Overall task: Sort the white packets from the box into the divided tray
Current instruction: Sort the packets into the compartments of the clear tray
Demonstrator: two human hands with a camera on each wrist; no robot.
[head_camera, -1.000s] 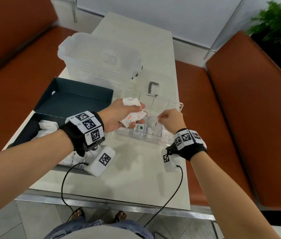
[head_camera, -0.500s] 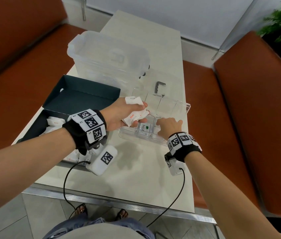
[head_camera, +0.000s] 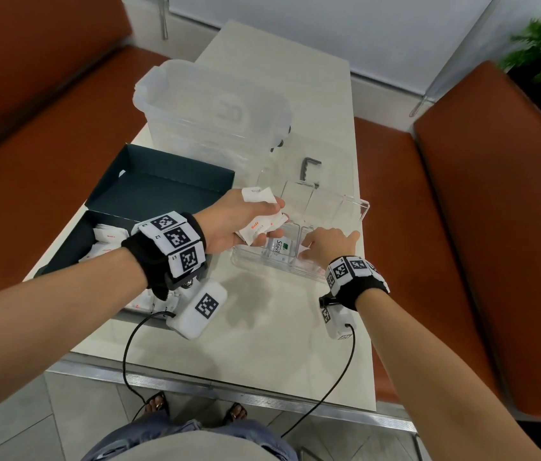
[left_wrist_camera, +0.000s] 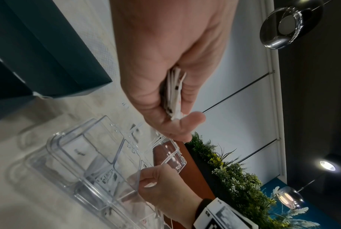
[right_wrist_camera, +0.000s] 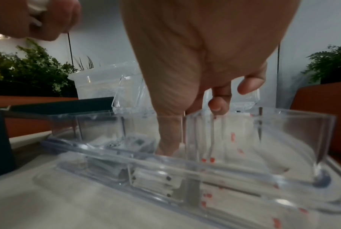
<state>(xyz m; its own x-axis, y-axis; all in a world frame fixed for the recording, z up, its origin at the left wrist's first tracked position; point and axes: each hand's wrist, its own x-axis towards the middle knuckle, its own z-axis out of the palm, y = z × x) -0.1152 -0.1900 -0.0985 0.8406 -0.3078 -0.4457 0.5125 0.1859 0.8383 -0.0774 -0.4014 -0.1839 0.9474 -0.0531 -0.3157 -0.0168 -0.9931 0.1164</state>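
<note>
My left hand [head_camera: 262,221] grips a small stack of white packets [head_camera: 259,227] with red print, held just above the left end of the clear divided tray [head_camera: 363,207]. The left wrist view shows the stack [left_wrist_camera: 175,93] edge-on between thumb and fingers [left_wrist_camera: 193,119]. My right hand [head_camera: 329,241] reaches into a middle compartment with fingers spread. Its thumb [right_wrist_camera: 167,139] points straight down onto packets lying there. A Stevia packet [head_camera: 280,246] lies in the compartment to the left. More white packets [head_camera: 109,237] remain in the dark teal box [head_camera: 149,188] at left.
A large clear plastic bin [head_camera: 215,108] stands behind the box. A grey metal handle [head_camera: 310,169] sits on the tray's open lid at the back. Orange benches flank the narrow table [head_camera: 262,344]. Wrist-camera cables hang over its near edge.
My right hand has dropped from above the tray into a middle compartment and spread its fingers. The left hand keeps its stack in nearly the same place.
</note>
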